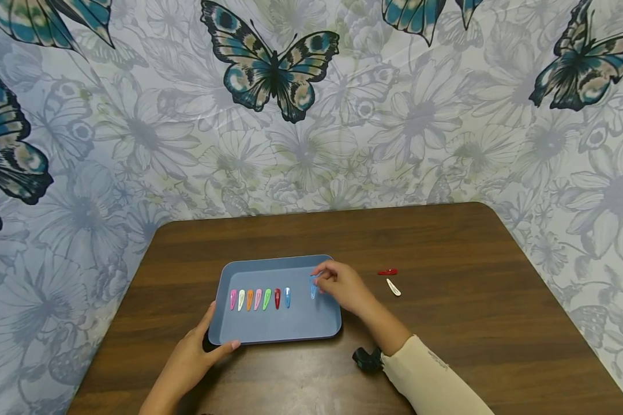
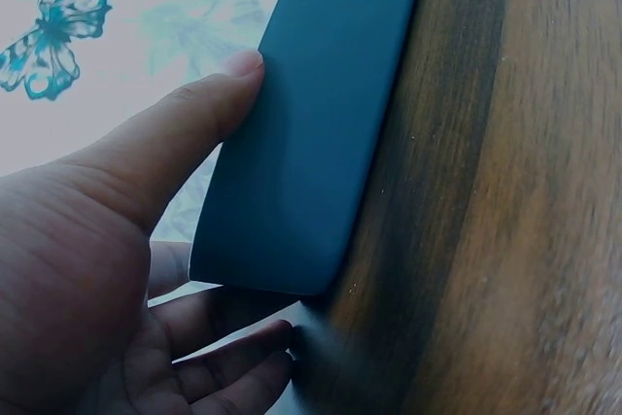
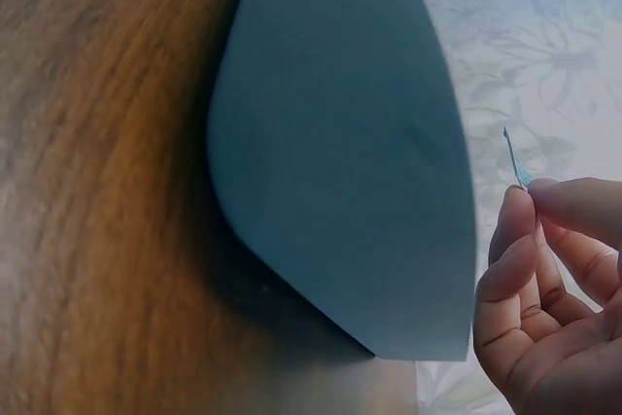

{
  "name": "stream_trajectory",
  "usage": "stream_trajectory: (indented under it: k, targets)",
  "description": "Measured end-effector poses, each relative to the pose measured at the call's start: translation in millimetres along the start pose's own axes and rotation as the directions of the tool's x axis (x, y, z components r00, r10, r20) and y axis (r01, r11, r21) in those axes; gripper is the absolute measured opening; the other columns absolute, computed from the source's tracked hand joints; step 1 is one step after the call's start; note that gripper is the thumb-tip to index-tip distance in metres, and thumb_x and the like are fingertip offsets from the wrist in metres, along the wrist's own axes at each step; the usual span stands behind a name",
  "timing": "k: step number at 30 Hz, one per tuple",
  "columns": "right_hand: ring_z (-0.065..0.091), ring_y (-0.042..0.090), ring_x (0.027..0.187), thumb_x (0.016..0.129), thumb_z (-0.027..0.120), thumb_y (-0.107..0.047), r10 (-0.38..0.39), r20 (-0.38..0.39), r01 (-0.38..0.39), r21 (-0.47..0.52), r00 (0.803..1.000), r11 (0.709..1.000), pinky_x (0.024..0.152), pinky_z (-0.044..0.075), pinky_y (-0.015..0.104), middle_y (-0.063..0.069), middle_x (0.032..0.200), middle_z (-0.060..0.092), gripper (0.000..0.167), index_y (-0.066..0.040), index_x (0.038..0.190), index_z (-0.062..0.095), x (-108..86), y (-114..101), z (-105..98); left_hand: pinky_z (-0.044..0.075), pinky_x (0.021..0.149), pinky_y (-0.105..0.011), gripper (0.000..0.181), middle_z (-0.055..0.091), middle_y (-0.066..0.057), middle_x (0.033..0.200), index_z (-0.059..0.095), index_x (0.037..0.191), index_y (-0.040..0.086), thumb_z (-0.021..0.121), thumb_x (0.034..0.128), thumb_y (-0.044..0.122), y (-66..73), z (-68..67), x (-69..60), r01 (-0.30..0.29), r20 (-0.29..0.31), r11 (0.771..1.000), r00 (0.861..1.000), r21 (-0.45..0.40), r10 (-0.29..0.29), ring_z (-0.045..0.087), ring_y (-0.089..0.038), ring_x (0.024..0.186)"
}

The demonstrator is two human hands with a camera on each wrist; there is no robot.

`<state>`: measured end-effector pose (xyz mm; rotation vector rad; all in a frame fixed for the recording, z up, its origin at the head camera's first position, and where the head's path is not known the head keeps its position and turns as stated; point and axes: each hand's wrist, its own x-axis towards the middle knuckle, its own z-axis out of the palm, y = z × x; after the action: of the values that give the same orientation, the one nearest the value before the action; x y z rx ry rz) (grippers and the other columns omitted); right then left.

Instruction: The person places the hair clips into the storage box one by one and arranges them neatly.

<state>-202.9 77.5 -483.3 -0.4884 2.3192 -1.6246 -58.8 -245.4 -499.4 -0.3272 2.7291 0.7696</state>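
A blue-grey tray [image 1: 270, 325] lies on the table with several snap hair clips in a row: pink, white, orange, light pink, green, red [image 1: 277, 298] and blue [image 1: 288, 297]. My left hand [image 1: 189, 353] holds the tray's near left corner; in the left wrist view the thumb touches the rim and the other fingers reach around the corner. Over the tray's right part, my right hand [image 1: 342, 286] pinches a blue hair clip [image 1: 313, 288] between thumb and fingertips. That clip [image 3: 517, 162] sticks up edge-on from the fingertips in the right wrist view.
Right of the tray, a red hair clip [image 1: 387, 272] and a cream-white hair clip [image 1: 393, 287] lie on the brown wooden table [image 1: 446, 253]. A black device [image 1: 367, 359] sits at the right wrist. Behind hangs a butterfly-and-flower cloth [image 1: 311, 167].
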Motion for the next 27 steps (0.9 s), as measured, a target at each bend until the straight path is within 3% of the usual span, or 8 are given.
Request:
stream_trajectory:
  k: [7, 12, 15, 19, 27]
  targets:
    - [0.069, 0.035, 0.079, 0.095, 0.070, -0.010, -0.008, 0.031, 0.009, -0.022, 0.999, 1.000, 0.064, 0.051, 0.024, 0.007, 0.082, 0.071, 0.012, -0.007, 0.106, 0.072, 7.3, -2, 9, 0.037, 0.106, -0.073, 0.119, 0.026, -0.035, 0.160, -0.001, 0.164, 0.021, 0.062, 0.0818, 0.078, -0.2, -0.1, 0.1, 0.002, 0.004, 1.000, 1.000, -0.002, -0.002, 0.033, -0.059, 0.142]
    - [0.070, 0.019, 0.074, 0.095, 0.070, -0.010, 0.036, 0.058, -0.036, 0.001, 0.998, 0.999, 0.070, 0.059, 0.025, 0.005, 0.085, 0.072, 0.014, -0.006, 0.108, 0.072, 13.1, -2, 17, 0.037, 0.106, -0.073, 0.118, 0.027, -0.035, 0.160, -0.001, 0.164, 0.020, 0.062, 0.0820, 0.078, 0.9, -0.2, 0.1, -0.003, 0.000, 1.000, 1.000, -0.005, 0.003, 0.034, -0.058, 0.142]
    - [0.068, 0.014, 0.070, 0.095, 0.071, -0.010, 0.048, 0.068, -0.049, 0.001, 0.997, 0.999, 0.071, 0.061, 0.032, 0.004, 0.084, 0.073, 0.011, -0.006, 0.105, 0.072, 16.8, 0, 21, 0.037, 0.106, -0.073, 0.118, 0.027, -0.035, 0.160, 0.000, 0.164, 0.020, 0.063, 0.0820, 0.077, 1.4, 0.1, -0.1, -0.001, 0.000, 1.000, 1.000, -0.007, 0.001, 0.034, -0.058, 0.142]
    - [0.069, 0.022, 0.070, 0.094, 0.072, -0.012, 0.061, 0.063, -0.059, -0.021, 0.996, 0.998, 0.067, 0.060, 0.035, 0.003, 0.080, 0.072, 0.008, -0.006, 0.099, 0.072, 19.9, 3, 26, 0.036, 0.107, -0.073, 0.118, 0.026, -0.034, 0.160, 0.000, 0.164, 0.020, 0.063, 0.0820, 0.077, 1.5, 0.2, 0.0, -0.003, -0.001, 1.000, 1.000, -0.009, 0.003, 0.033, -0.058, 0.142]
    - [0.068, 0.022, 0.066, 0.095, 0.070, -0.010, 0.082, 0.077, -0.076, -0.076, 0.994, 0.994, 0.056, 0.051, 0.024, 0.009, 0.076, 0.071, 0.005, -0.005, 0.093, 0.068, 19.5, -2, 33, 0.037, 0.106, -0.073, 0.119, 0.027, -0.035, 0.159, 0.000, 0.164, 0.020, 0.062, 0.0819, 0.077, 1.1, 0.2, -0.6, -0.005, -0.003, 1.000, 1.000, -0.007, 0.005, 0.034, -0.058, 0.142]
